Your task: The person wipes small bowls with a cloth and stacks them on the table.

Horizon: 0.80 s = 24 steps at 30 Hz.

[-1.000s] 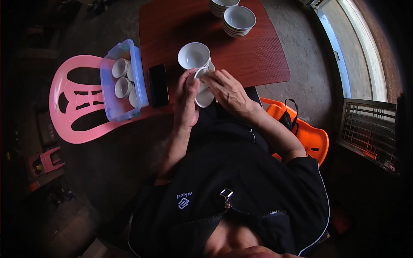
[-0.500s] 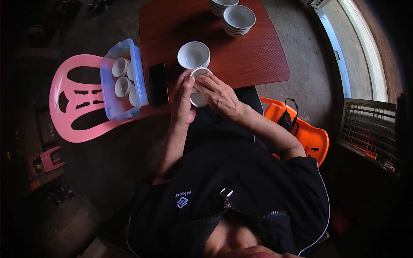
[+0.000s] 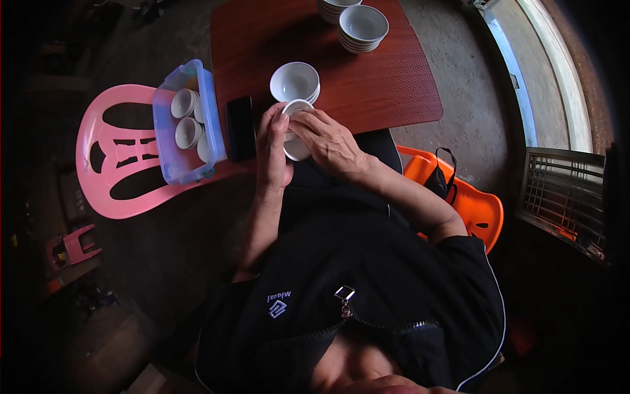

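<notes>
Near the front edge of the table, my left hand is wrapped round the left side of a small white cup. My right hand presses its bent fingers at the rim and into the mouth of this cup. Below it, between both hands, shows another white cup or bowl; how the two touch is hidden by my fingers. Just beyond my hands, a stack of white bowls stands on the red-brown table.
Two more bowl stacks stand at the table's far side. A black phone lies at the left edge. Left of it, a clear blue bin with several small cups rests on a pink chair. An orange chair is at the right.
Both hands and the cups between them have moved slightly left. The upper cup's mouth has turned more upward, and my right fingers have shifted along its rim.
</notes>
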### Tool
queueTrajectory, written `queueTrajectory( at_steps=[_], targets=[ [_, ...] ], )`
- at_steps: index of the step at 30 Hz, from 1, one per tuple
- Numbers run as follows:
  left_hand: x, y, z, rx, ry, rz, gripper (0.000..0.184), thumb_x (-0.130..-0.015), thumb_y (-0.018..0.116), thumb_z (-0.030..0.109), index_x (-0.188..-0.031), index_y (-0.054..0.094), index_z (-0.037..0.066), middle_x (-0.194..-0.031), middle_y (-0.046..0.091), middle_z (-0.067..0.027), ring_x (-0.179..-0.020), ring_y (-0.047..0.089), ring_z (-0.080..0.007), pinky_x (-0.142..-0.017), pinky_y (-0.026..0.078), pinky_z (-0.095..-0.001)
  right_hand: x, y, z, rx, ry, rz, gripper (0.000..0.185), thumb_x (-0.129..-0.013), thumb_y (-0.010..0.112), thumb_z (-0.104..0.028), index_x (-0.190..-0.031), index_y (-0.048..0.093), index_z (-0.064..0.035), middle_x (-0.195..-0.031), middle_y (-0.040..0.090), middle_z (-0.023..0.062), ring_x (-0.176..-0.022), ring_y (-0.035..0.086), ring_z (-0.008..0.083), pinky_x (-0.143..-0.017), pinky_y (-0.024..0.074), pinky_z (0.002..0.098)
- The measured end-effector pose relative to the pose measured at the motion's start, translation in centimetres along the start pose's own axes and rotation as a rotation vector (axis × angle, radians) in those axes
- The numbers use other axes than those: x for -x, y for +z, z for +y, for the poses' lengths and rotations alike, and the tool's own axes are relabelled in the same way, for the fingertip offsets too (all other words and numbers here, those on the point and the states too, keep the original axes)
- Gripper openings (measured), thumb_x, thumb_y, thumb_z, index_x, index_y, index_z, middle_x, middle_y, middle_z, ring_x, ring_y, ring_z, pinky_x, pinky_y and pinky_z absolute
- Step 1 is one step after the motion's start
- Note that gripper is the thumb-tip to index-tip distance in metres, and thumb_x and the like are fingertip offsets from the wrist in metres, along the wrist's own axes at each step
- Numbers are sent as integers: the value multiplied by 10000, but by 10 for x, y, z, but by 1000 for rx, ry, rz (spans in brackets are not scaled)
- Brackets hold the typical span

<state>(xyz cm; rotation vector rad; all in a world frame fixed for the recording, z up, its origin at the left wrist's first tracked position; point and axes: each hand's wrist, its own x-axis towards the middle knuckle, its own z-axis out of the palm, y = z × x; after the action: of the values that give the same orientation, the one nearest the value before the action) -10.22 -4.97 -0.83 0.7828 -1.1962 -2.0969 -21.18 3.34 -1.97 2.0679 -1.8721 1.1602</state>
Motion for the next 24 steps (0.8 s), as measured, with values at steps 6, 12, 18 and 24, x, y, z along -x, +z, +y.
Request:
queueTrajectory(
  at_steps=[6,12,18,24],
  targets=[
    [0,1,5,-251,243,10,423,-917,454,336,-1184,498,10,-1130,509,-87,-1010,495,-156,-862,419,-297,-5,-16,-19,-1335,665,-126,366,-833,621,-52,-1192,560,-18,-1117,590,178,-941,606,295,-842,506,351],
    [0,0,16,-101,-10,-80,401,-916,465,323,-1172,507,18,-1038,567,-73,-952,541,-146,-834,438,-281,13,-22,11,-77,-89,-195,405,-706,651,-58,-1110,631,-73,-1080,562,76,-956,531,234,-839,491,317],
    [0,1,8,-125,-1,-94,399,-915,471,317,-1170,506,11,-1041,572,-69,-947,547,-134,-826,443,-267,24,-26,-2,-484,131,-205,435,-710,665,-25,-1140,617,-73,-1073,543,107,-959,543,257,-841,497,352],
    [0,4,17,-53,-68,-55,412,-908,471,356,-1139,527,20,-1029,591,-76,-941,572,-152,-818,462,-296,29,-25,8,-235,-103,-162,436,-744,662,-90,-1173,584,-63,-1138,568,92,-1033,537,265,-925,454,401]
  ],
)
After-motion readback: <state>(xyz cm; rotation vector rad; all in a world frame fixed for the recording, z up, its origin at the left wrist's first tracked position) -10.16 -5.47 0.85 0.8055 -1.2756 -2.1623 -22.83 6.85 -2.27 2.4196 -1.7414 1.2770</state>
